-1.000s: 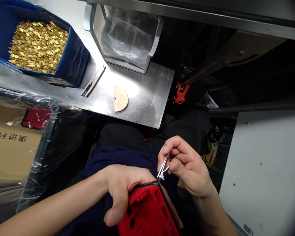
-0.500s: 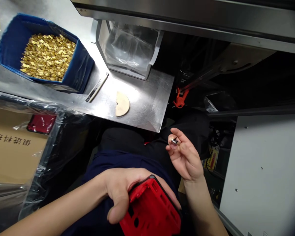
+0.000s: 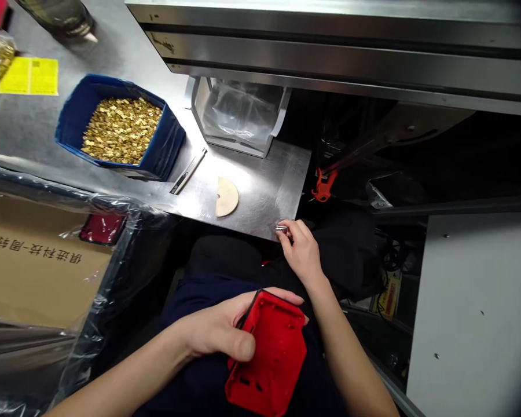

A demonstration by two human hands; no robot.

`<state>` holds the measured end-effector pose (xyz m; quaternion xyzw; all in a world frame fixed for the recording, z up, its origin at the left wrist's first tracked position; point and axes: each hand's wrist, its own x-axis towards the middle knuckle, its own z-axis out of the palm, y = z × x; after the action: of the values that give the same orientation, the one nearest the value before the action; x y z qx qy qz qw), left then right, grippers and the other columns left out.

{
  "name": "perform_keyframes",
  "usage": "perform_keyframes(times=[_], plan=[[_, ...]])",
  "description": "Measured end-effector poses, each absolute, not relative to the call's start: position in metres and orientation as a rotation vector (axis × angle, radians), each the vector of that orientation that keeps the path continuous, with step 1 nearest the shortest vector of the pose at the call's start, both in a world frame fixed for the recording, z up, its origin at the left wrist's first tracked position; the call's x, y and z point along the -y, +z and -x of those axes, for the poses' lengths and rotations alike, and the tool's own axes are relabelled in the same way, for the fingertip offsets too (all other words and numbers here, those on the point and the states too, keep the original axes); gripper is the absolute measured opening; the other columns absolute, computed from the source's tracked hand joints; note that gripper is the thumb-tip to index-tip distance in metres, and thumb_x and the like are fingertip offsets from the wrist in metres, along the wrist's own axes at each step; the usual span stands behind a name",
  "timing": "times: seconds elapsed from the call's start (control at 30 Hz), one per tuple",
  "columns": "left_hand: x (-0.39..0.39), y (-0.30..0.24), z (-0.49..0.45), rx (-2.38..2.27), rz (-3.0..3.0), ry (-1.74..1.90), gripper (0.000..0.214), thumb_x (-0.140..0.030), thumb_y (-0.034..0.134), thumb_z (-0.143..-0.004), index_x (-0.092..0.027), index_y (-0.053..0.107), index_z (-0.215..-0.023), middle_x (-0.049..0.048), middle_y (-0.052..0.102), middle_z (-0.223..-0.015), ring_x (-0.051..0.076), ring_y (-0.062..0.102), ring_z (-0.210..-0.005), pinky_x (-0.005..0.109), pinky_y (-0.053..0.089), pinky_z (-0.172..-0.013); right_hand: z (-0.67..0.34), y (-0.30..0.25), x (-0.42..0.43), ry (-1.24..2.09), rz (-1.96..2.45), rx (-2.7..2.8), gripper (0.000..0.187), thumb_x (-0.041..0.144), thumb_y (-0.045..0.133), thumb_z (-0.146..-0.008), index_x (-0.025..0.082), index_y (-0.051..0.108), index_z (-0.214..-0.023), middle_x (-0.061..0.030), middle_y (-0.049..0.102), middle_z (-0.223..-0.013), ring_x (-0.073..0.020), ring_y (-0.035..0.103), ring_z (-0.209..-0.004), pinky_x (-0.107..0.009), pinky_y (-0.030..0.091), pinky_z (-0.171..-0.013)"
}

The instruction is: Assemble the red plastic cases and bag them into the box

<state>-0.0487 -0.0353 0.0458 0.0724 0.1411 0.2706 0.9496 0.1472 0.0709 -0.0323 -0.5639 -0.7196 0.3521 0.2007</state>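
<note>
Since the earlier frames, the right fingers (image 3: 303, 233) have carried the small metal tool (image 3: 281, 227) away from the red shell (image 3: 278, 347) to the near corner of the desk (image 3: 260, 200), and the shell has turned in the left fingers (image 3: 242, 346) so that its hollow inside faces up more squarely.

Farthest left of the left fingers lies printed cardboard (image 3: 30, 289) under clear plastic, with a dark red piece (image 3: 102, 227) at its upper corner. Nearer, up and left of both hands' fingers, a blue bin (image 3: 176, 142) holds many gold-coloured pieces (image 3: 121, 130). Beside it, toward the right fingers, lie a slim cutter (image 3: 189, 171) and a pale half-disc (image 3: 228, 198). The left fingers are wrapped around the shell, thumb over its side wall, the others behind. Above the right fingers stands a grey bin (image 3: 238, 146) with clear plastic inside. The right fingers are pinched closed on the tool; whether it touches the desk I cannot tell. Beyond them, up and right, is an orange object (image 3: 323, 186); farthest right, a whitish panel (image 3: 473, 301).
</note>
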Motion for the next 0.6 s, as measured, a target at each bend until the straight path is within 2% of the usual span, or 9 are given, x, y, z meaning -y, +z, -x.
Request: perform_keyframes(times=[0.13,0.27,0.4,0.5,0.6], plan=[[0.037,0.047,0.047,-0.410,-0.128,0.595,0.094,-0.049,0.091,-0.069,-0.020,0.048,-0.148,0.0246,0.056,-0.149,0.044,0.058,-0.132,0.056,0.045,-0.108,-0.155,-0.018,-0.068,1.013,1.643,1.944,0.022,0.033,0.059,-0.099,0.020,0.071,-0.113,-0.0051,0.065,-0.096,-0.0198,0.060,-0.086,-0.032,0.048,-0.080],[0.039,0.045,0.044,-0.529,-0.132,0.619,0.100,-0.049,0.093,-0.067,-0.020,0.046,-0.150,0.0210,0.064,-0.138,0.036,0.065,-0.124,0.048,0.049,-0.103,-0.167,0.021,-0.054,1.251,1.672,1.606,0.031,0.039,0.056,-0.102,0.020,0.066,-0.124,-0.0028,0.066,-0.092,-0.0154,0.061,-0.075,-0.028,0.051,-0.069],[0.036,0.045,0.039,-0.588,-0.149,0.638,0.105,-0.047,0.094,-0.066,-0.020,0.042,-0.153,0.0157,0.070,-0.126,0.028,0.068,-0.111,0.039,0.050,-0.097,-0.173,0.069,-0.024,1.410,1.621,1.555,0.027,0.037,0.064,-0.099,0.026,0.066,-0.123,-0.0032,0.071,-0.100,-0.0163,0.066,-0.082,-0.027,0.055,-0.072],[0.032,0.048,0.035,-0.533,-0.180,0.657,0.099,-0.046,0.093,-0.068,-0.020,0.046,-0.150,0.0150,0.069,-0.126,0.030,0.067,-0.115,0.040,0.050,-0.098,-0.170,0.092,-0.002,1.421,1.611,1.683,0.022,0.033,0.068,-0.096,0.030,0.069,-0.118,-0.0013,0.073,-0.101,-0.0169,0.068,-0.084,-0.026,0.055,-0.071],[0.030,0.050,0.032,-0.522,-0.203,0.691,0.091,-0.046,0.092,-0.071,-0.020,0.049,-0.147,0.0156,0.069,-0.127,0.031,0.066,-0.119,0.043,0.048,-0.103,-0.163,0.100,0.010,1.334,1.592,1.837,0.019,0.029,0.067,-0.097,0.032,0.069,-0.116,0.0012,0.072,-0.089,-0.0147,0.064,-0.070,-0.026,0.053,-0.065]])
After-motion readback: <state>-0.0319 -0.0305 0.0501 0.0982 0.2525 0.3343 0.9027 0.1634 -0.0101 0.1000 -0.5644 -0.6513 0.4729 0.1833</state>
